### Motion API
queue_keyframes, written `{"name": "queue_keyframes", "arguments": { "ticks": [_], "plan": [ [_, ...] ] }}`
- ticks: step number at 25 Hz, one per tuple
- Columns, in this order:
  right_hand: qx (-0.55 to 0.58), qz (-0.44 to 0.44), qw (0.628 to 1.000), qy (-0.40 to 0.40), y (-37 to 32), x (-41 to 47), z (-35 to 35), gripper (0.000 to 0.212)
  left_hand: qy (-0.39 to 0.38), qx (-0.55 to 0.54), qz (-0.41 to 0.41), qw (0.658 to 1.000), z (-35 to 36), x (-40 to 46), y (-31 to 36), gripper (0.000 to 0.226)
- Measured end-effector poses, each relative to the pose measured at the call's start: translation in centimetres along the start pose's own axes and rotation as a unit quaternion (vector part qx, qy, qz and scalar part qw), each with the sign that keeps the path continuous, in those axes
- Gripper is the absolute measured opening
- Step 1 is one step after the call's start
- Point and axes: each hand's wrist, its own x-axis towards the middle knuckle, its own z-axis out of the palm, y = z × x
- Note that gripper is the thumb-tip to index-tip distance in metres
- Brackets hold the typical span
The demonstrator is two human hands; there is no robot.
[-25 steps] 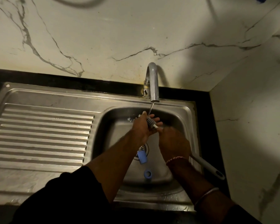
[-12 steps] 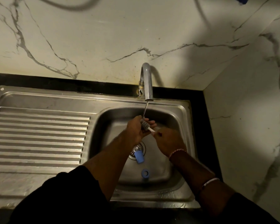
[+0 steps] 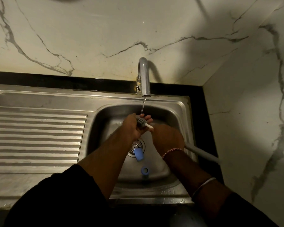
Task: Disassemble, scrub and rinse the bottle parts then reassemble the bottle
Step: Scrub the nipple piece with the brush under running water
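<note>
My left hand point(image 3: 132, 126) holds the brush point(image 3: 142, 122) under the tap water point(image 3: 143, 106). My right hand point(image 3: 166, 136) grips its handle. Blue bottle parts point(image 3: 138, 154) lie in the sink point(image 3: 179, 112). I should turn it slowly.

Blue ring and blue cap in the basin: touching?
Apart. Head view shows bare steel between the blue ring and the blue cap, which lies over the drain.

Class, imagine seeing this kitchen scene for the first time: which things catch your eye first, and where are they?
The two hands meet under the tap over the basin: the left hand holds a grey brush head in the thin stream, and the right hand is beside it. Below, a blue cap lies at the drain and a blue ring nearer the viewer.
</note>
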Motion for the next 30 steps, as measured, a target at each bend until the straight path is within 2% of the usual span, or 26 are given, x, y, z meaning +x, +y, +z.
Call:
{"name": "queue_keyframes", "arguments": {
  "ticks": [3, 5, 9, 13, 17, 19, 20, 21, 22, 23, 24, 25, 26, 27, 28, 29, 30],
  "plan": [
    [-0.057, -0.019, 0.992, 0.107, 0.1, 0.3, -0.9, 0.007, -0.017, 0.002, -0.015, 1.0, 0.3, -0.2, 0.9, 0.036],
    [-0.066, -0.036, 0.987, 0.143, 0.7, 0.4, -1.5, 0.008, -0.028, -0.014, -0.033, 0.999, 0.7, -0.2, 0.8, 0.034],
    [-0.109, -0.031, 0.983, 0.144, 1.9, 0.3, -1.5, 0.012, -0.036, -0.012, -0.041, 0.998, 0.9, 0.5, 0.7, 0.033],
    [-0.104, -0.014, 0.987, 0.122, 2.3, 0.8, -1.2, 0.013, -0.049, -0.01, -0.046, 0.998, 1.1, 0.5, 0.7, 0.034],
    [-0.096, -0.047, 0.985, 0.137, 1.9, 1.1, -1.1, 0.01, -0.051, -0.014, -0.042, 0.998, 1.2, 0.3, 0.3, 0.034],
    [-0.079, -0.036, 0.993, 0.077, 1.1, 1.7, -1.8, 0.019, -0.05, -0.017, -0.031, 0.998, 1.3, 0.0, 0.1, 0.032],
    [-0.034, -0.003, 0.999, 0.017, 0.6, 2.1, -2.4, 0.023, -0.053, -0.027, -0.029, 0.998, 1.2, 0.1, 0.1, 0.031],
    [0.075, 0.048, 0.994, -0.057, 0.4, 2.6, -2.9, 0.026, -0.047, -0.028, -0.03, 0.998, 1.0, 0.1, 0.3, 0.03],
    [0.241, 0.119, 0.953, -0.143, 0.2, 2.8, -2.9, 0.027, -0.041, -0.018, -0.029, 0.999, 0.7, 0.0, 0.2, 0.029],
    [0.418, 0.214, 0.852, -0.232, 0.0, 2.7, -3.3, 0.026, -0.026, 0.011, -0.025, 0.999, 0.2, 0.1, -0.1, 0.027],
    [0.533, 0.285, 0.74, -0.294, -0.3, 2.5, -3.4, 0.023, -0.015, 0.038, -0.022, 0.999, -0.3, 0.1, -0.5, 0.025],
    [0.567, 0.306, 0.694, -0.322, -0.4, 2.2, -3.0, 0.021, -0.003, 0.051, -0.02, 0.998, -0.8, 0.0, -1.0, 0.025],
    [0.54, 0.294, 0.718, -0.326, -0.5, 2.2, -2.2, 0.023, 0.01, 0.042, -0.017, 0.999, -1.2, 0.1, -1.4, 0.025],
    [0.461, 0.248, 0.796, -0.305, -0.9, 1.8, -1.4, 0.027, 0.033, 0.031, -0.015, 0.999, -1.5, 0.2, -1.3, 0.026],
    [0.34, 0.174, 0.889, -0.254, -1.0, 1.3, -0.6, 0.028, 0.048, 0.016, -0.015, 0.999, -1.7, 0.4, -1.0, 0.028],
    [0.178, 0.078, 0.965, -0.177, -0.9, 0.7, 0.5, 0.024, 0.069, 0.017, -0.018, 0.997, -1.7, 0.4, -0.6, 0.03],
    [0.034, 0.0, 0.996, -0.084, -0.8, -0.3, 1.3, 0.018, 0.081, 0.018, -0.023, 0.996, -1.6, 0.1, -0.2, 0.032]
  ]
}}
